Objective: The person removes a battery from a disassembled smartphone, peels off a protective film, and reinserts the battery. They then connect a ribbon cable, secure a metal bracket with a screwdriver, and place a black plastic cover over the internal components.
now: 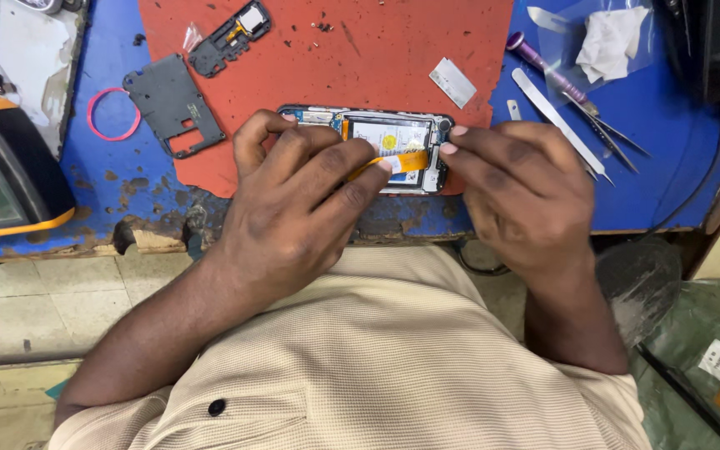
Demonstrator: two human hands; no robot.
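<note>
An opened phone [393, 125] with its back off lies on a red mat [352, 58], its battery and circuit board showing. My left hand [293, 200] rests over the phone's left half, its fingertips pressing an orange flex ribbon [406, 160] that crosses the battery. Covering the phone's right end, my right hand [518, 196] has its fingertips on the frame near the ribbon's right end. Neither hand holds a tool.
A dark inner cover plate [172, 104] and a smaller dark part [231, 37] lie on the mat's left. A pink rubber ring [110, 112] sits on the blue bench. Tweezers [556, 112], a purple-handled tool [543, 71] and a plastic bag [606, 37] lie right. A dark device [2, 171] sits left.
</note>
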